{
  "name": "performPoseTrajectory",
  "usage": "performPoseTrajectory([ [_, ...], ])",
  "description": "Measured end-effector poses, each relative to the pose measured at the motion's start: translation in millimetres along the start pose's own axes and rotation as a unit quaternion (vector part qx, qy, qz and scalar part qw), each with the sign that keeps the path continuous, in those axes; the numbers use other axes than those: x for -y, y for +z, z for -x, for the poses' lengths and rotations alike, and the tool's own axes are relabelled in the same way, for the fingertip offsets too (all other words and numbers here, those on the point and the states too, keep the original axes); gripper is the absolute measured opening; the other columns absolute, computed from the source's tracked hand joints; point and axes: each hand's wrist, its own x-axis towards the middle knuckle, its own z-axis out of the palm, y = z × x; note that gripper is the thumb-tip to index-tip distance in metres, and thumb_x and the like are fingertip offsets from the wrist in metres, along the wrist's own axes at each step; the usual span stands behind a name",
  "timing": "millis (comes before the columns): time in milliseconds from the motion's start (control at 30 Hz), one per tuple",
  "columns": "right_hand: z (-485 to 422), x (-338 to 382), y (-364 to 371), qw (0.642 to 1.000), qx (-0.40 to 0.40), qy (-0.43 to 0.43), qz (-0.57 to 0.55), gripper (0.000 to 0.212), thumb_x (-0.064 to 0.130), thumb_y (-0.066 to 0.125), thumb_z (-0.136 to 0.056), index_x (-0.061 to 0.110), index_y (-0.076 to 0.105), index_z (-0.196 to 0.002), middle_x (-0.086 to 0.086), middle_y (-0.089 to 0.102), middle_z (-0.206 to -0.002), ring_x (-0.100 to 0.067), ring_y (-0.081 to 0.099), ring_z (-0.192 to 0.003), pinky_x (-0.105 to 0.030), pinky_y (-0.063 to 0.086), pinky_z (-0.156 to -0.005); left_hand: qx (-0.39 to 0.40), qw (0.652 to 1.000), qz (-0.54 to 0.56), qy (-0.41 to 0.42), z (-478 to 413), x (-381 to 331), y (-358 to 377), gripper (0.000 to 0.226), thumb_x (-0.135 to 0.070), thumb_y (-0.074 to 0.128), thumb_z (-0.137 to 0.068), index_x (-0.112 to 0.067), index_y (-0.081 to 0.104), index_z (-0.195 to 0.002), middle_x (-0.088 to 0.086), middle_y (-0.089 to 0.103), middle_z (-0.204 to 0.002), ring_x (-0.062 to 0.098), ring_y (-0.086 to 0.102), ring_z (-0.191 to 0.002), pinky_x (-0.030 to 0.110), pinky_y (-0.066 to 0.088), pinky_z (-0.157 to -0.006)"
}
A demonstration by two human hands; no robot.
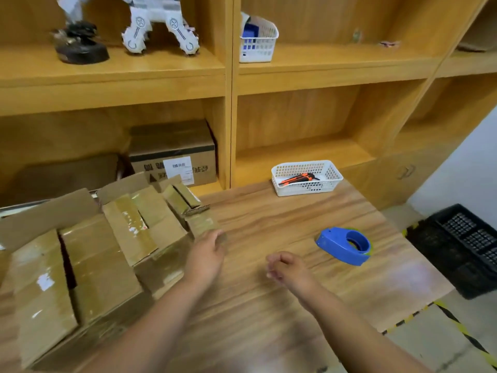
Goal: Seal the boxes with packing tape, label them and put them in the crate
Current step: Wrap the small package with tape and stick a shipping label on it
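Head view: left hand (208, 254) meets a flap of the open box (146, 227), its grip too blurred to tell; right hand (285, 265) hovers loosely curled, empty, near the blue tape dispenser (343, 246) on the table (269, 214)

The crate (462, 267) is cut off rightward, the right hand (285, 265) blurred

left hand (207, 251) at small box (179, 201) flap | right hand (285, 265) loosely curled, empty | tape dispenser (343, 245) near, on table (269, 219)

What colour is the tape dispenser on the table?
Blue: the tape dispenser shows best in the head view, lying right of both hands.
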Motion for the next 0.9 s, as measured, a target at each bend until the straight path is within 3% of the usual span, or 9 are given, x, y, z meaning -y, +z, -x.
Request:
performPoseTrajectory([
  [133, -38.2, 10.5, -41.1, 0.999, 0.036, -0.009, 0.038, 0.026, -0.003, 0.042, -0.093, 0.014, 0.057, -0.08, -0.005, 0.059, -0.067, -0.011, 0.052, -0.051, -0.019, 0.037, -0.048, -0.023, 0.993, -0.11, -0.02, -28.0, -14.8, 19.0, 0.048, -0.013, 0.046, -0.093, -0.01, 0.041, -0.14, 0.008, 0.044, -0.143, 0.023, 0.036, -0.134, 0.028, 0.022, -0.112],
  [333, -79.5, 12.9, -83.9, 0.993, 0.087, -0.01, 0.077, 0.024, -0.002, 0.044, -0.093, 0.012, 0.059, -0.08, -0.002, 0.059, -0.066, -0.008, 0.055, -0.051, -0.017, 0.04, -0.049, -0.029, 0.969, -0.23, -0.088, -39.9, -17.5, 47.2, 0.039, -0.014, 0.053, -0.086, -0.008, 0.054, -0.125, 0.013, 0.059, -0.121, 0.03, 0.052, -0.117, 0.033, 0.04, -0.096],
  [467, -97.6, 6.2, -90.9, 0.987, 0.123, -0.004, 0.102, 0.024, -0.001, 0.046, -0.092, 0.013, 0.059, -0.077, -0.004, 0.059, -0.067, -0.004, 0.056, -0.047, -0.015, 0.038, -0.046, -0.062, 0.964, -0.256, -0.028, -28.3, -10.2, 61.2, 0.038, 0.01, 0.072, -0.054, -0.005, 0.072, -0.089, 0.017, 0.064, -0.076, 0.037, 0.065, -0.073, 0.034, 0.053, -0.064],
  [533, -104.1, 3.7, -86.4, 0.983, 0.14, 0.001, 0.116, 0.025, -0.002, 0.046, -0.092, 0.014, 0.059, -0.077, -0.004, 0.06, -0.067, -0.001, 0.056, -0.045, -0.014, 0.038, -0.045, -0.064, 0.961, -0.267, -0.021, -23.5, -7.1, 61.2, 0.045, 0.012, 0.073, -0.044, -0.012, 0.074, -0.083, 0.01, 0.061, -0.069, 0.034, 0.063, -0.064, 0.029, 0.051, -0.058],
  [667, -110.4, 4.0, -73.1, 0.974, 0.171, -0.004, 0.146, 0.025, 0.0, 0.046, -0.089, 0.017, 0.061, -0.079, -0.006, 0.062, -0.071, -0.013, 0.058, -0.058, -0.017, 0.04, -0.049, -0.077, 0.968, -0.239, 0.029, -11.2, 1.9, 63.4, 0.042, 0.003, 0.064, -0.04, -0.022, 0.074, -0.071, -0.002, 0.06, -0.064, 0.022, 0.062, -0.059, 0.017, 0.034, -0.064],
  [800, -106.7, 9.7, -57.4, 0.973, 0.18, -0.017, 0.141, 0.023, -0.002, 0.045, -0.09, 0.014, 0.061, -0.082, -0.003, 0.062, -0.069, -0.015, 0.057, -0.06, -0.013, 0.042, -0.047, -0.097, 0.982, -0.15, 0.052, 5.0, 20.9, 75.5, 0.035, 0.004, 0.057, -0.056, -0.019, 0.074, -0.077, -0.003, 0.064, -0.071, 0.008, 0.051, -0.077, 0.029, 0.028, -0.1],
  [900, -102.9, 11.2, -46.7, 0.976, 0.172, -0.029, 0.13, 0.024, -0.001, 0.045, -0.09, 0.013, 0.063, -0.082, -0.005, 0.063, -0.07, -0.015, 0.056, -0.06, -0.014, 0.041, -0.047, -0.099, 0.984, -0.13, 0.073, 17.0, 23.4, 79.7, 0.032, 0.003, 0.06, -0.062, -0.02, 0.073, -0.079, -0.004, 0.064, -0.073, 0.006, 0.05, -0.08, 0.028, 0.021, -0.108],
])
